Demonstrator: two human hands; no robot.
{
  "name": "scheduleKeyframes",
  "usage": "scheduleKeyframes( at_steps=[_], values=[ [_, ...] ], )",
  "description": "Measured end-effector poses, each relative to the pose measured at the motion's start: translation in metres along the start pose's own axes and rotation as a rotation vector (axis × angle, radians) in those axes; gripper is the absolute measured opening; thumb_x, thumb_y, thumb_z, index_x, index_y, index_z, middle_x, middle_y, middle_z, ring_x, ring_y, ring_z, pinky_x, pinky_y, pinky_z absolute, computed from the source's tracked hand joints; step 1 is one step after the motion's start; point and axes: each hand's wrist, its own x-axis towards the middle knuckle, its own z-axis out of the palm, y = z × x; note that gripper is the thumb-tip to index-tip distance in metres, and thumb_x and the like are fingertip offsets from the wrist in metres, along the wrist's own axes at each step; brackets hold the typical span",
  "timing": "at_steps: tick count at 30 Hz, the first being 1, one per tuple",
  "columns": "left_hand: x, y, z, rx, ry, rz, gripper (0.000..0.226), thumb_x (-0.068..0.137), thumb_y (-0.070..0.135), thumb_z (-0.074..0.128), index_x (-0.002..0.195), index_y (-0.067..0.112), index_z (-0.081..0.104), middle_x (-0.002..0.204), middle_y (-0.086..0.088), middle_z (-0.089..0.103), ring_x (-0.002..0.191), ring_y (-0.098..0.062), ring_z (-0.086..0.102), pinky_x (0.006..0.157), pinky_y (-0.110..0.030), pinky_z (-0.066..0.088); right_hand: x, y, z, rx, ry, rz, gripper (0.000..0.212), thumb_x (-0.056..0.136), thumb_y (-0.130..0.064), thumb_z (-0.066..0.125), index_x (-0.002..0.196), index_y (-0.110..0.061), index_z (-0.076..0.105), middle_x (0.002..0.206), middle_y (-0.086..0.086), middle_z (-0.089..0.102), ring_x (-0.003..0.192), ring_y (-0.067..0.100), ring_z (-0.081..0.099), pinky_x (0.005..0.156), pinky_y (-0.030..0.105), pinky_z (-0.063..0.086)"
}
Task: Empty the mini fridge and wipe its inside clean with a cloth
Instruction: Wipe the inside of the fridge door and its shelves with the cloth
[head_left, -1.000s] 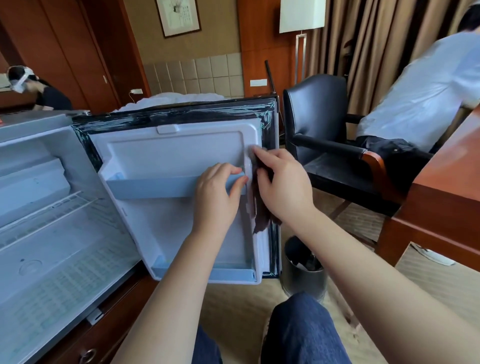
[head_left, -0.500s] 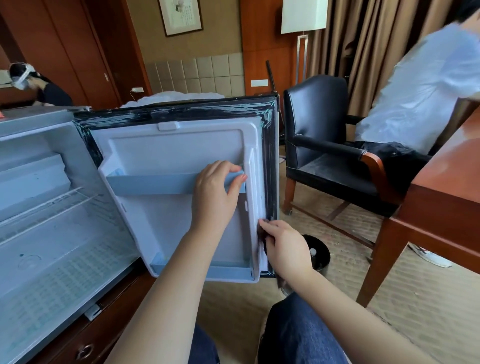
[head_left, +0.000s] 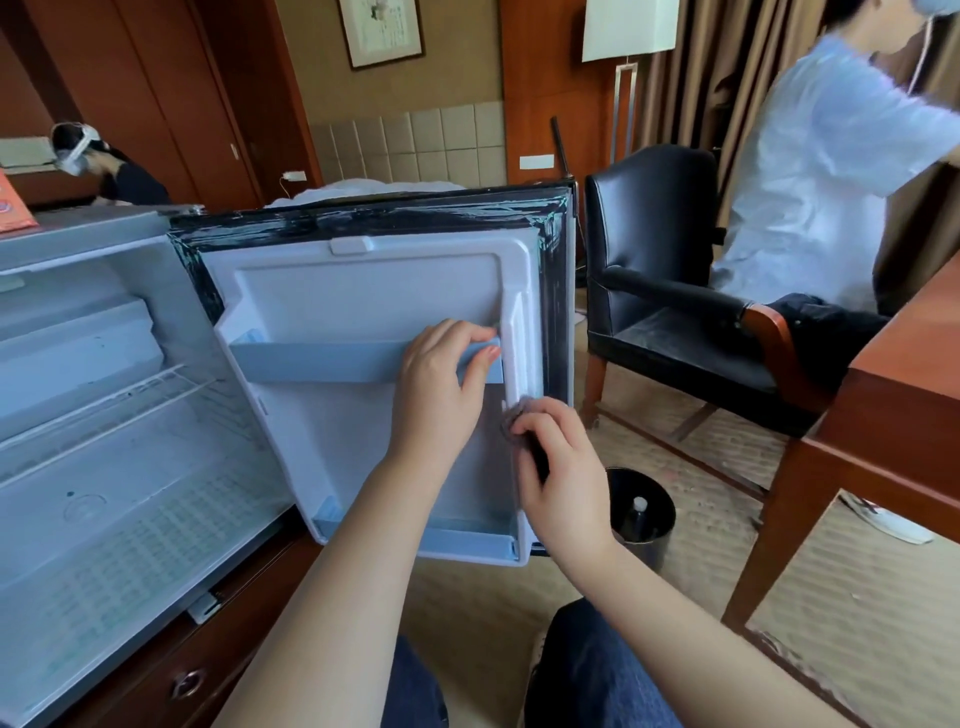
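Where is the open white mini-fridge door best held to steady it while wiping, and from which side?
Probably the pale blue plastic shelf rail on the door's inner face, near its free end, from the front. It juts out as a horizontal bar, so fingers hook over its top and the thumb braces its front, as the left hand does, leaving the rim clear for wiping.

Right hand (head_left: 563, 467) slid cloth (head_left: 515, 411) upward
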Motion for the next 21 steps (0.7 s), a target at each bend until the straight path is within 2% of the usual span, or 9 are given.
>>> scheduleKeyframes(
  at_steps=[3, 5, 9, 13, 17, 21],
  values=[
    [0.001, -0.001, 0.001, 0.004, -0.008, 0.0, 0.014, 0.089, 0.018, 0.057, 0.089, 0.008, 0.067, 0.09, -0.002, 0.067, 0.088, -0.02, 0.058, 0.081, -0.031, 0.043, -0.014, 0.015, -0.002, -0.032, -0.116, 0.063, 0.021, 0.078, 0.008, 0.064, 0.087, -0.012, 0.063, 0.108, -0.008, 0.057, 0.098, 0.002, 0.056, 0.08, 0.009, 0.044],
    [0.002, -0.002, 0.001, 0.01, -0.008, -0.001, 0.014, 0.088, 0.018, 0.057, 0.09, 0.008, 0.067, 0.091, -0.002, 0.067, 0.089, -0.021, 0.059, 0.081, -0.032, 0.044, -0.002, 0.013, -0.007, -0.035, -0.132, 0.05, 0.019, 0.079, 0.006, 0.066, 0.087, -0.011, 0.064, 0.106, -0.006, 0.058, 0.096, 0.005, 0.057, 0.079, 0.003, 0.038],
    [0.003, -0.001, 0.0, 0.009, -0.009, 0.017, 0.018, 0.087, 0.021, 0.054, 0.09, 0.008, 0.067, 0.09, -0.003, 0.067, 0.087, -0.02, 0.058, 0.079, -0.031, 0.044, 0.046, -0.011, -0.018, 0.007, -0.002, -0.074, 0.014, 0.081, 0.004, 0.061, 0.091, -0.005, 0.066, 0.107, 0.002, 0.061, 0.101, 0.009, 0.056, 0.086, 0.007, 0.038],
    [0.001, -0.002, -0.001, 0.029, -0.011, 0.038, 0.016, 0.085, 0.015, 0.053, 0.091, 0.008, 0.066, 0.089, -0.003, 0.066, 0.086, -0.017, 0.054, 0.076, -0.025, 0.039, 0.068, -0.024, -0.02, 0.062, 0.095, -0.092, 0.01, 0.086, -0.003, 0.065, 0.095, -0.003, 0.068, 0.11, 0.005, 0.063, 0.105, 0.009, 0.057, 0.091, 0.01, 0.04],
    [0.002, -0.002, 0.001, 0.018, 0.004, 0.032, 0.015, 0.088, 0.017, 0.056, 0.09, 0.007, 0.067, 0.091, -0.004, 0.068, 0.088, -0.016, 0.056, 0.08, -0.024, 0.04, 0.032, -0.007, -0.008, 0.074, 0.048, -0.04, 0.006, 0.086, -0.005, 0.066, 0.091, -0.007, 0.07, 0.109, 0.002, 0.063, 0.105, 0.01, 0.058, 0.093, 0.016, 0.042],
    [0.002, -0.003, 0.002, 0.025, -0.002, 0.035, 0.01, 0.088, 0.012, 0.06, 0.09, 0.006, 0.067, 0.092, -0.004, 0.068, 0.089, -0.018, 0.058, 0.081, -0.025, 0.041, -0.031, 0.025, 0.012, -0.007, -0.04, 0.13, 0.014, 0.078, 0.002, 0.072, 0.081, -0.011, 0.069, 0.104, -0.004, 0.062, 0.099, 0.001, 0.057, 0.088, 0.007, 0.041]
  ],
)
